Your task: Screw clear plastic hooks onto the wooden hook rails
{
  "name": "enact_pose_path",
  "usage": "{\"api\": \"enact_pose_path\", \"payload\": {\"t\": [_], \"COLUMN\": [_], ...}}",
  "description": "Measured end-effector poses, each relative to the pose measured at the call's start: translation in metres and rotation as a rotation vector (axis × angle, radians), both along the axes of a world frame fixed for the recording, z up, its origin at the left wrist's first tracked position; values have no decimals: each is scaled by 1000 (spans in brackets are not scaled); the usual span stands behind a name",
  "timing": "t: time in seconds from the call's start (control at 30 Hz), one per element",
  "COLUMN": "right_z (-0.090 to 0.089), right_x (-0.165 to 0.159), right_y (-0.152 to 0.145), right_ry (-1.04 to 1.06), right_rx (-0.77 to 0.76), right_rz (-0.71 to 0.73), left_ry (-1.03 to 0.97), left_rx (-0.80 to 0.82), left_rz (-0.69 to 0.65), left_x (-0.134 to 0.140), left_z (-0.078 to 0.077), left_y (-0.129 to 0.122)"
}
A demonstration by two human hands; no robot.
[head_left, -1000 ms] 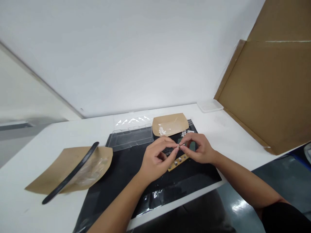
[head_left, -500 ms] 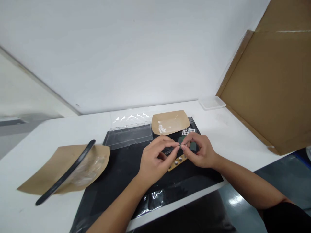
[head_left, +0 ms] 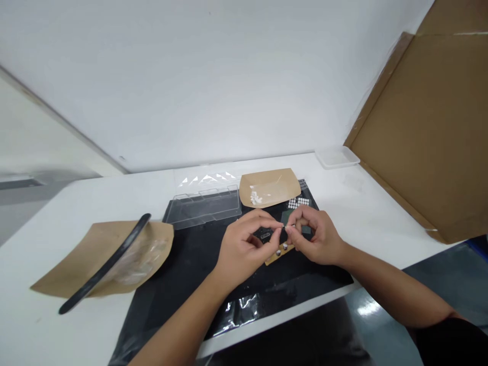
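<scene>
My left hand [head_left: 247, 240] and my right hand [head_left: 314, 235] meet above a black mat [head_left: 183, 274], fingertips pinched close together. Between them is a tiny dark, shiny piece [head_left: 283, 228], gripped from both sides; its kind is too small to make out. Just below the fingers lies a narrow tan strip [head_left: 272, 260] bearing small silvery round pieces [head_left: 285, 247], partly covered by my right hand. Behind my right hand a dark green square [head_left: 288, 217] shows in part. A sheet of white round stickers [head_left: 298, 203] lies beyond it.
A brown paper tray [head_left: 270, 178] with small white bits stands behind the hands. To its left is a clear plastic case [head_left: 204, 208]. A black curved stick [head_left: 104, 264] lies across another paper tray [head_left: 76, 259]. A translucent tub [head_left: 336, 158] and cardboard [head_left: 427, 137] are at right.
The view has shifted slightly. Both hands stay pinched together at nearly the same spot, with only a small movement of the fingers around the tiny piece.
</scene>
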State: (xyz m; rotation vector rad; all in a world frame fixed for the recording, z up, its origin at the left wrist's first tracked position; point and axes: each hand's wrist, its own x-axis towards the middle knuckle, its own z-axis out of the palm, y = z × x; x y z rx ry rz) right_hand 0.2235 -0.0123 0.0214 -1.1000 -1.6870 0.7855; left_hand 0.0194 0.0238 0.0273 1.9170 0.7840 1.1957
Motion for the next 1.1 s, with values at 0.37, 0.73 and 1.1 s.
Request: {"api": "enact_pose_path", "payload": {"t": [0.37,0.73,1.1], "right_z": [-1,3,2], "right_x": [-1,-2,-1], "right_y": [3,2,1], "right_ry": [61,73,94], "right_rx": [-45,-74,-72], "right_rz": [71,86,93], "left_ry": [12,10,12], "left_rx": [-17,-73,-75], "left_rz": [16,3,5], "left_x": [-1,0,-1], "left_z": [3,7,7], "left_y": [1,0,-1]}}
